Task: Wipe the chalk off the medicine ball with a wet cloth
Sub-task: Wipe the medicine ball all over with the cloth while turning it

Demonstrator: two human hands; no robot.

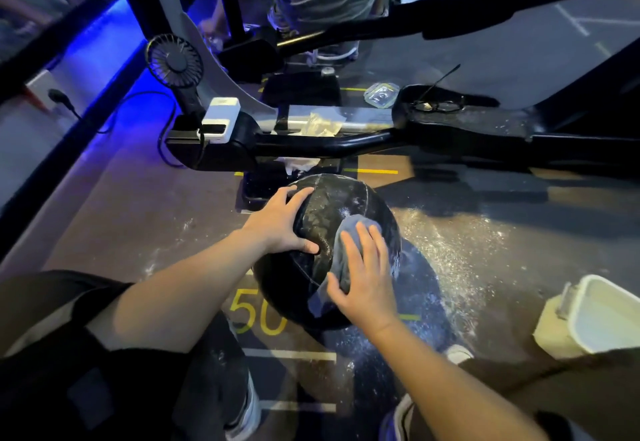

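A black medicine ball [341,205] with pale seams rests on the gym floor in the middle of the view. My left hand [280,220] lies spread on its upper left side, fingers and thumb pressed against it. My right hand [363,272] lies flat on a grey-blue cloth [341,258], pressing it against the ball's near right face. Part of the cloth is hidden under my palm. The ball's surface looks damp and shiny, with faint pale streaks.
White chalk dust [446,250] is scattered on the floor right of the ball. A white tub [585,316] stands at the right edge. A black machine frame [346,142] crosses behind the ball, with a small fan [175,59] and a white power bank [220,118]. A person stands beyond it.
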